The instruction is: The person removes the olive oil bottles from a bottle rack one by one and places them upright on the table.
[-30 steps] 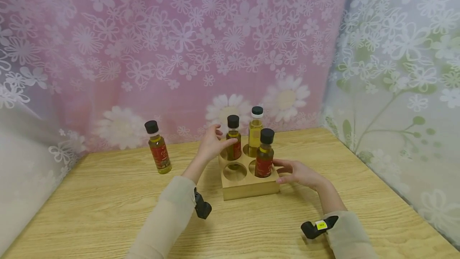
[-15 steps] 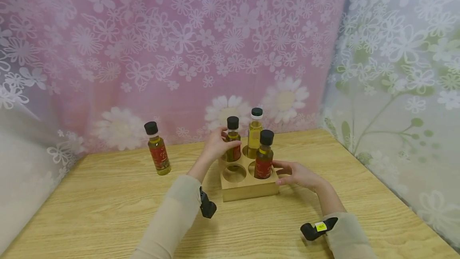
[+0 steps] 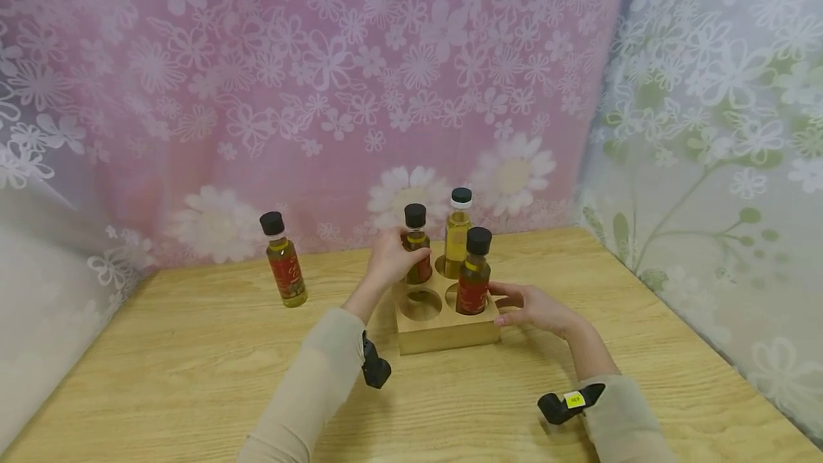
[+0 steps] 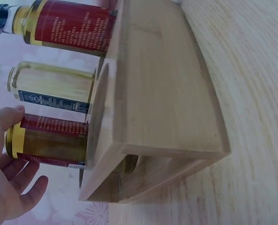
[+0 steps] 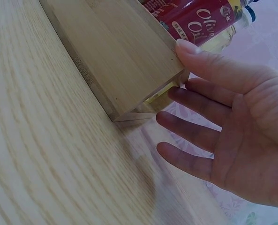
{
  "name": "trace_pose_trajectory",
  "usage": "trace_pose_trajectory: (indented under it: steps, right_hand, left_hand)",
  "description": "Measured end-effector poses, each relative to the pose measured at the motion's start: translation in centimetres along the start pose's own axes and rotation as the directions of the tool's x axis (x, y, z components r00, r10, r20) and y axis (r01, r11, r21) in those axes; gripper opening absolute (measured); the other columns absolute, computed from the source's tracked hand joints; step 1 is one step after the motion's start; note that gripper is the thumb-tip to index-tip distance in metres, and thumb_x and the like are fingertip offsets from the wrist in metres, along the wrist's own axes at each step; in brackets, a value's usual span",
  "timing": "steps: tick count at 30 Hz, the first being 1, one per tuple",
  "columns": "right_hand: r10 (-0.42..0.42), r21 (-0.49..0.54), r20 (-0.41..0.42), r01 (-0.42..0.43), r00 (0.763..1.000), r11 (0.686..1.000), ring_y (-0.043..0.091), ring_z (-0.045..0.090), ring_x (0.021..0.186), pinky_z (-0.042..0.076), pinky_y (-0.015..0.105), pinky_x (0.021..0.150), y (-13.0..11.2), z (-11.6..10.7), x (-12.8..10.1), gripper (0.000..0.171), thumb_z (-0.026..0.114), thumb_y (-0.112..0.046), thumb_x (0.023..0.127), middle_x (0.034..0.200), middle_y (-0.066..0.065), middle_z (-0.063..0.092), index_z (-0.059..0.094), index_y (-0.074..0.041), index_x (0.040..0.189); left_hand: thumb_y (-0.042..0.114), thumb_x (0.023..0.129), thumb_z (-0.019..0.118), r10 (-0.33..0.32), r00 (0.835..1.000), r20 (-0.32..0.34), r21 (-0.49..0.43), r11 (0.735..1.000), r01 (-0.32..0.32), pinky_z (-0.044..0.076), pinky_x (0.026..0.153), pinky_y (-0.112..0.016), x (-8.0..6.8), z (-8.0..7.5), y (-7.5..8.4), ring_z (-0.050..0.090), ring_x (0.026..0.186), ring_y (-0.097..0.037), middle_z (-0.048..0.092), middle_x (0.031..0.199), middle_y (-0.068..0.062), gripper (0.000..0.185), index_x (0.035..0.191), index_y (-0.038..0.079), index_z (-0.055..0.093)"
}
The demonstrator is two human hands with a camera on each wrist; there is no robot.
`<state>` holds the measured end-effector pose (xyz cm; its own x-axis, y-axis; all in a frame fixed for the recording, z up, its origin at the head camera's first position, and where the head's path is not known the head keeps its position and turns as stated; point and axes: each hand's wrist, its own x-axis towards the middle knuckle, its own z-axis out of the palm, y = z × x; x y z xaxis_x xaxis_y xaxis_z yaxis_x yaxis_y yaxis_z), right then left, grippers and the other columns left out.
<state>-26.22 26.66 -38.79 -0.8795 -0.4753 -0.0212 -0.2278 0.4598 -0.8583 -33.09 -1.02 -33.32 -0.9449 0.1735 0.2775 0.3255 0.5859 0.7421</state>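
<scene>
The red-labelled bottle (image 3: 416, 249) in the back left hole of the wooden rack (image 3: 444, 331) is the one you have in hand. Your left hand (image 3: 392, 263) wraps round its body from the left, fingers curled on the label, with the black cap clear above them. In the left wrist view the bottle (image 4: 49, 140) sits against your palm, and its base is in the hole.

Keep that grip low on the body rather than on the neck, and move the bottle straight along the axis of the hole, so that the base does not catch the wooden rim. The clear-oil bottle (image 3: 458, 234) stands just beside it on the right, and another red-labelled bottle (image 3: 474, 274) stands in the front right hole, so leave your fingers little spread on that side.

Your right hand (image 3: 534, 306) lies open at the right side of the rack, fingers straight, thumb near its upper corner (image 5: 178, 77). Press it lightly against the wood to stop the rack sliding on the bench (image 3: 193, 370).

The front left hole (image 3: 420, 304) is empty. A fourth bottle (image 3: 283, 261) stands alone on the bench, well apart to the left.
</scene>
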Motion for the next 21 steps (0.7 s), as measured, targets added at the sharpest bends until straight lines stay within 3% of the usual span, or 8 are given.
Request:
trace_pose_trajectory:
  steps: [7,15,21]
  right_hand:
    - [-0.002,0.004,0.000,0.002,1.000,1.000,0.044,0.039,0.123,0.034,0.057,0.097,0.1,0.0,0.0,0.076,0.068,-0.020,0.085,0.142,0.027,0.031,0.027,0.002,0.144]
    - [-0.016,0.008,-0.001,0.016,1.000,1.000,0.045,0.038,0.124,0.034,0.057,0.097,0.1,-0.1,0.0,0.076,0.068,-0.020,0.085,0.142,0.028,0.031,0.026,0.003,0.144]
    - [-0.019,-0.008,0.005,0.019,1.000,1.000,0.044,0.040,0.123,0.035,0.057,0.096,0.1,-0.1,0.0,0.075,0.068,-0.020,0.085,0.142,0.028,0.031,0.027,0.002,0.144]
  left_hand:
    - [0.028,0.081,0.073,-0.024,0.998,-0.060,-0.023,0.999,0.023,0.050,0.077,-0.037,-0.5,-0.1,0.2,0.057,0.095,-0.025,0.057,0.106,-0.011,0.046,0.115,0.002,0.056]
    - [0.028,0.079,0.074,0.060,0.992,-0.114,-0.022,0.998,-0.063,0.049,0.072,-0.038,-0.4,-0.8,1.1,0.056,0.087,-0.023,0.057,0.100,-0.009,0.041,0.108,0.004,0.058]
    - [0.025,0.081,0.073,0.095,0.982,-0.162,-0.062,0.992,-0.106,0.049,0.074,-0.038,-0.3,-1.7,1.4,0.056,0.090,-0.024,0.056,0.102,-0.011,0.042,0.111,0.002,0.055]
